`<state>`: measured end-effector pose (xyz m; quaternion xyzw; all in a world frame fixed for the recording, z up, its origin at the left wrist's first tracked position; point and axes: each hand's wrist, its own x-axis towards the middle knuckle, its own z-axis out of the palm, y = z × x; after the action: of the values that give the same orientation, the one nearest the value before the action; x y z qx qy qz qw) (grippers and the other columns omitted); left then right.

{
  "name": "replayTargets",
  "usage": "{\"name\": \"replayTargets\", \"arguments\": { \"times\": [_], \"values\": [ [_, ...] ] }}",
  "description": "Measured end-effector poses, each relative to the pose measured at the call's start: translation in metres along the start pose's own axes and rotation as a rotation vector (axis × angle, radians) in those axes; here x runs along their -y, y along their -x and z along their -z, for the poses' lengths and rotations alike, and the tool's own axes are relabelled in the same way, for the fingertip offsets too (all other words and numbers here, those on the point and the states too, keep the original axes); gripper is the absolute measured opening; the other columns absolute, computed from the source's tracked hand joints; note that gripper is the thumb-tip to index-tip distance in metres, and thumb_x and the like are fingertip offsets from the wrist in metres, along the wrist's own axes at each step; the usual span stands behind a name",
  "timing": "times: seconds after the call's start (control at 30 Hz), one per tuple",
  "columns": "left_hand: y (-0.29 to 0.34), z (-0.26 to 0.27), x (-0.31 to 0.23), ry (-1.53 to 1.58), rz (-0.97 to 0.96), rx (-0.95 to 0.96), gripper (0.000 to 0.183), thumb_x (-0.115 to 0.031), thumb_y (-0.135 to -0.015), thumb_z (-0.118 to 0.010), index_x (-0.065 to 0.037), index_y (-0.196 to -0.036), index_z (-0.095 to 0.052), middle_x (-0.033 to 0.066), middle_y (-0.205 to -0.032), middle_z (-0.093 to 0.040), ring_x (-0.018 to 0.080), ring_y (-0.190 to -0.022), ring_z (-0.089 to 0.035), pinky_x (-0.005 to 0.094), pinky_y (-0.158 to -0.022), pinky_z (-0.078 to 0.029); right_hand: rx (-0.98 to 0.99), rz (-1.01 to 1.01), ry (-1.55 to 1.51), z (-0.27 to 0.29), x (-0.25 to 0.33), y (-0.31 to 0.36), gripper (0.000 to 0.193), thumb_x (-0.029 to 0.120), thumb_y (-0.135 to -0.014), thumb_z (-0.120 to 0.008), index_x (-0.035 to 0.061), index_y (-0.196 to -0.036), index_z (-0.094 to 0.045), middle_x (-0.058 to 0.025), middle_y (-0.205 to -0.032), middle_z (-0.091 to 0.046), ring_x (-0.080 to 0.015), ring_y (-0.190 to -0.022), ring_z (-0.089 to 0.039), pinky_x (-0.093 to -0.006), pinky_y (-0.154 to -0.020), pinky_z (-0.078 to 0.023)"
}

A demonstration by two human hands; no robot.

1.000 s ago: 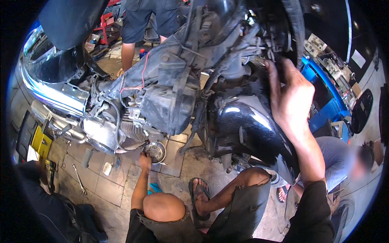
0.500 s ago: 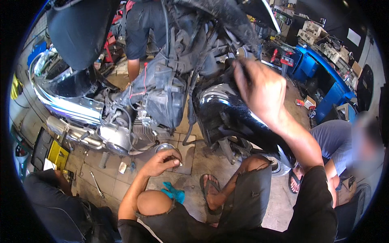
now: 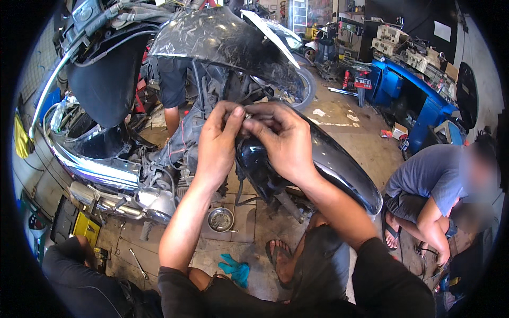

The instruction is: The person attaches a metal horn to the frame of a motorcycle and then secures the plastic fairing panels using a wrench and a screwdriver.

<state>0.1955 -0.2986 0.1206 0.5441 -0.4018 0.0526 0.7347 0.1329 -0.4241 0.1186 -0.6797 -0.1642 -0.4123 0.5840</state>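
Note:
Both hands meet in front of a partly stripped motorcycle, just above its glossy black front fender (image 3: 339,164). My left hand (image 3: 218,135) is closed in a pinch, thumb up against the fingers. Touching it, my right hand (image 3: 286,140) also pinches, its fingers curled. Between the fingertips sits a tiny piece with a metallic glint, too small and covered to name. Behind the hands rise the dark frame parts with a red wire (image 3: 183,139). A scuffed dark body panel (image 3: 212,40) arches above them.
On the tiled floor lie a round metal bowl (image 3: 220,219) with small parts, a teal glove (image 3: 236,269) and a wrench (image 3: 139,263). A person (image 3: 424,185) crouches at right; another person (image 3: 87,278) is at lower left. A blue workbench (image 3: 424,87) stands behind.
My left hand has risen from near the bowl to meet my right hand. The right has moved left and down from the fender's top. The view has shifted, showing more of the upper panel.

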Motion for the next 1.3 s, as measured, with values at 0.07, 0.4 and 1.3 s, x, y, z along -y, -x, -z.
{"name": "replayTargets", "arguments": {
  "times": [0.07,0.4,1.3],
  "values": [
    [-0.019,-0.002,0.004,-0.131,0.075,0.014,0.021,-0.021,-0.105,-0.055,-0.002,-0.099,-0.061,0.0033,-0.084,-0.059,0.0123,-0.075,-0.055,0.0271,-0.071,-0.045,-0.156,-0.058,0.03,-0.006,-0.004,-0.007,0.017,0.003,-0.09,-0.071,-0.0027,-0.106,-0.07,-0.0142,-0.094,-0.072,-0.0171,-0.083,-0.071,-0.0307,-0.076,-0.056],
    [-0.042,-0.008,0.018,-0.977,-0.538,-0.399,0.02,-0.018,-0.093,-0.067,-0.002,-0.106,-0.065,0.0172,-0.116,-0.055,0.0348,-0.112,-0.052,0.0425,-0.1,-0.039,-0.729,-0.011,0.538,-0.016,-0.018,-0.021,0.014,-0.001,-0.087,-0.063,-0.0062,-0.099,-0.07,-0.0213,-0.097,-0.068,-0.038,-0.09,-0.067,-0.0432,-0.081,-0.052],
    [-0.06,-0.014,0.04,-0.713,-0.584,-0.327,0.055,-0.044,-0.09,-0.069,-0.005,-0.128,-0.06,0.0204,-0.132,-0.058,0.0353,-0.132,-0.046,0.0525,-0.108,-0.023,-0.593,-0.125,0.273,-0.021,-0.034,-0.036,0.02,0.0,-0.095,-0.062,-0.0039,-0.111,-0.073,-0.0144,-0.108,-0.074,-0.0174,-0.095,-0.066,-0.0318,-0.088,-0.05]
  ]
}}
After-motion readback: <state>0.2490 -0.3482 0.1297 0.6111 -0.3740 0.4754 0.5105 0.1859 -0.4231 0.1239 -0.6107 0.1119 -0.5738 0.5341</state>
